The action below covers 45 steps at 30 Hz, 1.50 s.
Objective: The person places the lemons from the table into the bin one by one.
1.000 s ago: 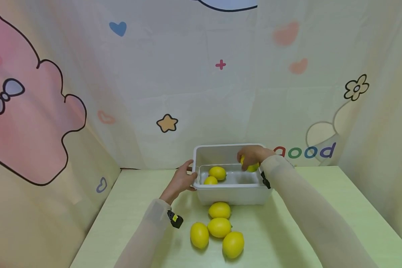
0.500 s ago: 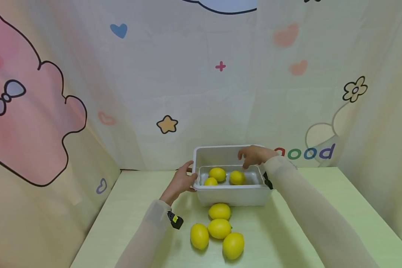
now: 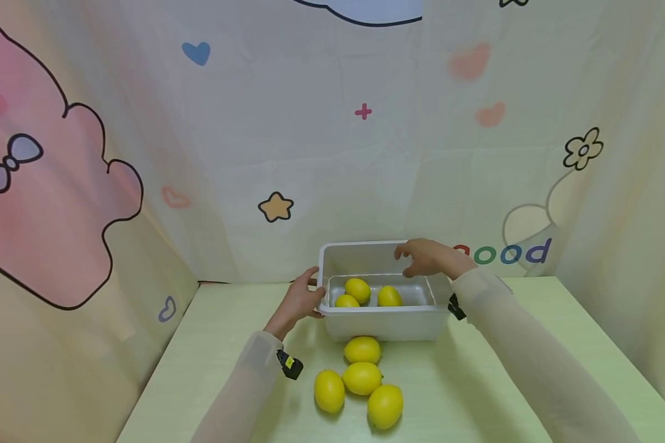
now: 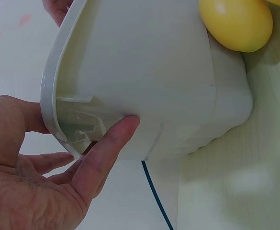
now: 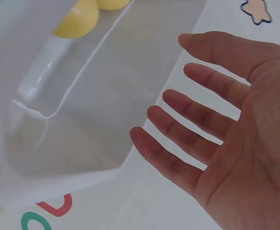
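Observation:
A white plastic bin (image 3: 388, 323) stands on the table with three lemons (image 3: 390, 296) inside it. My left hand (image 3: 299, 298) grips its left end; in the left wrist view the thumb is at the rim and another finger lies along the outer wall below. Above the bin's right part is my right hand (image 3: 427, 257), holding nothing. The right wrist view shows the fingers of this hand (image 5: 235, 129) spread apart, with the bin's inside beyond them. In front of the bin several more lemons (image 3: 362, 378) lie close together on the table.
The pale green table (image 3: 227, 357) runs back to a printed curtain (image 3: 310, 141) right behind the bin. More of the printed cloth hangs along the left and right sides. Each sleeve carries a small black wrist device (image 3: 290, 364).
My right hand has let go of a lemon, which now lies in the bin, and has drawn slightly up and right. The left hand stays on the bin's left end.

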{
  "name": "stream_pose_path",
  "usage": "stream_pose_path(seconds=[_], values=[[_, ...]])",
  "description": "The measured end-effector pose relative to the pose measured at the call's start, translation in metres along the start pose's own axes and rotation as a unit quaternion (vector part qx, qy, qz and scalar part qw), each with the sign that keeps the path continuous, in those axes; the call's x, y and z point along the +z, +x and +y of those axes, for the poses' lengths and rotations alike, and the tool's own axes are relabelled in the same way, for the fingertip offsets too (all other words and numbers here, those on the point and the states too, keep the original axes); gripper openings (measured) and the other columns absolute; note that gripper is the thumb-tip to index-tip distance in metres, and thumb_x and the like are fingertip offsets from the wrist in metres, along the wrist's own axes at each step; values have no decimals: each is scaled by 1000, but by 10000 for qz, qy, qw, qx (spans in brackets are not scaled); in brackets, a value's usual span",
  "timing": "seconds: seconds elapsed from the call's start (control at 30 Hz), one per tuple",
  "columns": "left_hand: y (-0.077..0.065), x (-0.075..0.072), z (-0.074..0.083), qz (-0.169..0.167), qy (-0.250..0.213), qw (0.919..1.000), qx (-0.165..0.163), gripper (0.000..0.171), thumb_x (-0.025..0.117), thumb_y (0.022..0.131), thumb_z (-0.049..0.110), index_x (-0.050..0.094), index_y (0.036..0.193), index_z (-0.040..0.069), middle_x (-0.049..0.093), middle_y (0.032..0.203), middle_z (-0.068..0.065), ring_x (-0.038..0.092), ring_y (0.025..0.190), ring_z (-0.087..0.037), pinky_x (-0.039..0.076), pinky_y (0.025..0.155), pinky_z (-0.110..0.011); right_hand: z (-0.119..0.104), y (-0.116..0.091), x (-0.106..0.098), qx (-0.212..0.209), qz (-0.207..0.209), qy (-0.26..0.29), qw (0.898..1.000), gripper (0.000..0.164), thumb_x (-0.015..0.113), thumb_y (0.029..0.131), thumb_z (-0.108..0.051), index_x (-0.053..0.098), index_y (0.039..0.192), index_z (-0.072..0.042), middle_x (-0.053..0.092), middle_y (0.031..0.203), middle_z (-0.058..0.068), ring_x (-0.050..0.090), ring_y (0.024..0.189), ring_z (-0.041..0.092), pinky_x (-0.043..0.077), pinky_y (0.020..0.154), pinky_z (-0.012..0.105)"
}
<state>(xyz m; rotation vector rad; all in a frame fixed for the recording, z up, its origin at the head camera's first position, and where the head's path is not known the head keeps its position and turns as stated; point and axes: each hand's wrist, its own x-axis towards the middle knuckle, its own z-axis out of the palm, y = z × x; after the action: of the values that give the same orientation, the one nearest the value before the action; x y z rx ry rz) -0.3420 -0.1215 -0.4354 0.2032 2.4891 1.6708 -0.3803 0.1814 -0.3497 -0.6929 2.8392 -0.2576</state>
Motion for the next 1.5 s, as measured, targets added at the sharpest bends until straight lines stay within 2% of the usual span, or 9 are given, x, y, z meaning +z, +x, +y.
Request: stream_pose_path(seconds=[0.17, 0.33, 0.57, 0.67, 0.9, 1.2, 1.5], values=[[0, 0, 1, 27, 54, 10000, 5, 62, 55, 96, 15, 31, 153, 14, 48, 140, -25, 67, 100, -38, 61, 59, -37, 1, -12, -1, -175, 455, -30, 9988, 38, 68, 90, -19, 61, 125, -8, 61, 129, 17, 58, 114, 35, 48, 101, 52], [1, -1, 2, 6, 50, 10000, -21, 62, 55, 97, 16, 31, 154, 14, 45, 143, -26, 64, 107, -43, 61, 60, -37, 6, -23, 1, -228, 930, -40, 9954, 38, 68, 89, -18, 62, 124, -6, 63, 122, 16, 61, 105, 34, 51, 96, 52], [0, -1, 2, -30, 29, 10000, -18, 61, 55, 98, 16, 30, 154, 14, 44, 144, -26, 62, 110, -45, 62, 61, -37, 14, -38, 6, 195, 1423, 17, 9896, 38, 69, 88, -20, 63, 123, -6, 64, 119, 16, 60, 107, 35, 53, 91, 54], [0, -1, 1, -48, 39, 10000, -1, 61, 55, 98, 16, 30, 154, 14, 45, 143, -26, 63, 109, -45, 62, 61, -37, 16, -43, 8, 341, 1509, 125, 9879, 38, 69, 89, -19, 62, 123, -5, 64, 119, 17, 61, 106, 36, 54, 89, 54], [-1, -2, 3, -53, 31, 10000, -16, 62, 54, 98, 16, 29, 154, 14, 44, 144, -26, 64, 108, -45, 62, 61, -37, 26, -53, 12, 378, 1789, 207, 9829, 38, 69, 88, -17, 62, 122, -2, 65, 118, 21, 62, 103, 38, 55, 88, 53], [-1, -1, 1, -26, 17, 10000, -36, 62, 54, 98, 17, 29, 154, 15, 47, 142, -24, 64, 108, -45, 62, 61, -37, 36, -65, 20, 481, 1841, 412, 9809, 44, 65, 89, -18, 56, 128, 1, 63, 118, 27, 62, 98, 38, 56, 85, 53], [-1, -1, 0, -63, -19, 10000, -28, 61, 54, 98, 17, 30, 154, 15, 45, 142, -26, 64, 107, -46, 62, 61, -38, 44, -71, 31, 593, 1803, 708, 9793, 48, 64, 90, -17, 54, 130, 6, 61, 126, 28, 65, 108, 43, 55, 90, 55]])
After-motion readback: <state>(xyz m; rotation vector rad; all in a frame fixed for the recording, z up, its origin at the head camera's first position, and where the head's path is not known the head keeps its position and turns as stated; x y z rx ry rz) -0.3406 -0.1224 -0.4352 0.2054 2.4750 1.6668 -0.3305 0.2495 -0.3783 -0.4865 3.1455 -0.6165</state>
